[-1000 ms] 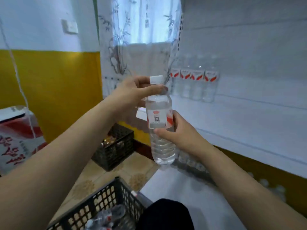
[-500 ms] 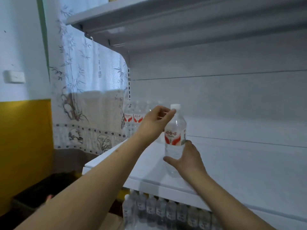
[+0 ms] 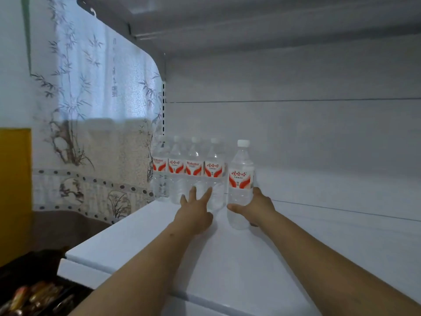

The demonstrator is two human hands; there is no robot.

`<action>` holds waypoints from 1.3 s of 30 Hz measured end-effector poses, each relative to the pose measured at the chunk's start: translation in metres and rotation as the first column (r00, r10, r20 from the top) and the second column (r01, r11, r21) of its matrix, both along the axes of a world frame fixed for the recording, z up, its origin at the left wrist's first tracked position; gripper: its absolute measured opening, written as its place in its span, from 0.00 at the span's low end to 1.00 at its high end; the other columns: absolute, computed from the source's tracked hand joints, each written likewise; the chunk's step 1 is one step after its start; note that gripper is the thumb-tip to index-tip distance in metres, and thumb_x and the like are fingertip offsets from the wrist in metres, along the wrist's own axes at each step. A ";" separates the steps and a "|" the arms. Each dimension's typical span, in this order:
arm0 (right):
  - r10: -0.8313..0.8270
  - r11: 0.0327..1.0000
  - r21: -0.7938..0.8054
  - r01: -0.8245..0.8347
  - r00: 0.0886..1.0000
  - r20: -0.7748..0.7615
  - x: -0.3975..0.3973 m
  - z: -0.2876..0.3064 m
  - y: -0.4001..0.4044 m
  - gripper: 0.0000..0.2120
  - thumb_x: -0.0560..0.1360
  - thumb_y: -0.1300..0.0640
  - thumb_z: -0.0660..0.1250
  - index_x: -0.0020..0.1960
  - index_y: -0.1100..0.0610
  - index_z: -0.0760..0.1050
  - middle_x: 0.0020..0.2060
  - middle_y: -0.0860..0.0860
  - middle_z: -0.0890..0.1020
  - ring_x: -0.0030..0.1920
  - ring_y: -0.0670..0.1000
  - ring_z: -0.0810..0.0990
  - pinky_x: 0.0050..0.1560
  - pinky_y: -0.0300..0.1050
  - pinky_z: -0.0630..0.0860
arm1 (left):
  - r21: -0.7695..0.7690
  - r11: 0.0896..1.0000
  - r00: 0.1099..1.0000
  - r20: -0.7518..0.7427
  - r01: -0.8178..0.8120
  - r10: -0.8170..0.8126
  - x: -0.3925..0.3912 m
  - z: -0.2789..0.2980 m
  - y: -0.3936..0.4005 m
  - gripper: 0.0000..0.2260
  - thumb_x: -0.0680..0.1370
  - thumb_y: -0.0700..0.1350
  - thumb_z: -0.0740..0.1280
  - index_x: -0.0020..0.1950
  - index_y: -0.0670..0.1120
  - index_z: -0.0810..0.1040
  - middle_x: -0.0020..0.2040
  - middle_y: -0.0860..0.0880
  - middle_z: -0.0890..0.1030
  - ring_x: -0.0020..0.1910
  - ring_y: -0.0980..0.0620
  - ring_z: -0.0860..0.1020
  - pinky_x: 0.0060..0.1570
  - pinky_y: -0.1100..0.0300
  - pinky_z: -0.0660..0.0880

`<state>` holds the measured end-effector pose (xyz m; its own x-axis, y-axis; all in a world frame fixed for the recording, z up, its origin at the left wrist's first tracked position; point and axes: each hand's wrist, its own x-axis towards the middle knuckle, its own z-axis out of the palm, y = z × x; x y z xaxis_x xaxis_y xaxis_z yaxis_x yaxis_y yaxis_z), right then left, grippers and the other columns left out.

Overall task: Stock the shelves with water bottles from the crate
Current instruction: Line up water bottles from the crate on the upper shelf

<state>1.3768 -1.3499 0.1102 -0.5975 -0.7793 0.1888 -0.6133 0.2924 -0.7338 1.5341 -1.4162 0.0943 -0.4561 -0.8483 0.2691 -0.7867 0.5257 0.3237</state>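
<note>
The right hand (image 3: 256, 207) has its grip curled round the lower body of the water bottle (image 3: 241, 183), which stands upright on the white shelf (image 3: 227, 258), just right of the row of bottles (image 3: 189, 173) at the back left. The left hand (image 3: 193, 215) holds nothing; its fingers (image 3: 206, 193) are spread, reaching toward the row's lower parts, though whether they touch I cannot tell. To place it well, I judge the bottle should slide back level with the row, label forward, the base kept flat before the grip loosens. Count: four bottles plainly seen in the row, perhaps more behind, plus the one in hand; two hands; the crate is not in view
</note>
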 end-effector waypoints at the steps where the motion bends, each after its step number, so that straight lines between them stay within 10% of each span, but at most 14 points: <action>1: -0.001 1.000 -0.014 0.001 1.000 0.006 -0.003 0.000 -0.010 0.43 0.60 0.35 0.76 0.69 0.48 0.66 0.62 0.54 0.76 0.59 0.57 0.76 0.58 0.55 0.77 | -0.001 1.000 1.000 0.007 -0.004 0.004 -0.003 -0.005 -0.008 0.32 0.82 0.50 0.59 0.79 0.62 0.44 0.80 0.47 0.41 0.78 0.36 0.44 0.73 0.41 0.57; 19: -0.165 0.979 -0.140 0.145 0.976 -0.139 0.012 -0.005 -0.060 0.26 0.70 0.50 0.77 0.61 0.61 0.72 0.56 0.57 0.81 0.55 0.58 0.81 0.51 0.49 0.77 | 0.006 0.999 0.996 0.082 0.033 -0.034 -0.008 -0.029 -0.036 0.32 0.81 0.58 0.55 0.79 0.60 0.41 0.80 0.44 0.37 0.78 0.36 0.49 0.75 0.43 0.56; 25: -0.164 0.982 0.029 0.187 0.916 -0.366 0.039 0.039 -0.005 0.16 0.78 0.44 0.64 0.54 0.56 0.76 0.44 0.51 0.78 0.43 0.54 0.78 0.39 0.43 0.70 | 0.069 0.997 0.999 0.026 0.042 -0.044 0.009 -0.009 0.001 0.29 0.81 0.59 0.56 0.80 0.57 0.49 0.78 0.44 0.59 0.73 0.40 0.65 0.70 0.46 0.65; 29: -0.035 0.996 -0.086 -0.005 0.890 -0.455 0.074 0.070 0.030 0.21 0.80 0.38 0.56 0.50 0.56 0.73 0.41 0.51 0.77 0.42 0.53 0.76 0.38 0.43 0.68 | -0.004 0.997 0.996 -0.037 0.081 -0.081 0.047 0.017 0.053 0.25 0.81 0.59 0.57 0.77 0.53 0.63 0.73 0.46 0.68 0.69 0.43 0.70 0.67 0.47 0.69; 35: 0.253 0.917 -0.158 -0.367 0.839 -0.482 0.176 0.065 0.059 0.30 0.79 0.36 0.55 0.70 0.57 0.69 0.66 0.52 0.76 0.64 0.54 0.76 0.58 0.49 0.73 | -0.322 0.945 0.876 -0.471 -0.060 -0.105 0.157 0.002 0.149 0.10 0.80 0.49 0.60 0.54 0.52 0.80 0.44 0.57 0.77 0.43 0.58 0.75 0.42 0.65 0.73; 39: 0.477 0.741 -0.248 -0.624 0.748 -0.461 0.261 0.021 0.074 0.18 0.79 0.42 0.60 0.59 0.53 0.76 0.53 0.48 0.81 0.53 0.48 0.78 0.54 0.46 0.76 | -0.138 0.984 0.846 -0.532 -0.117 0.026 0.230 -0.095 0.212 0.07 0.80 0.48 0.59 0.46 0.53 0.75 0.35 0.55 0.77 0.34 0.56 0.75 0.31 0.62 0.68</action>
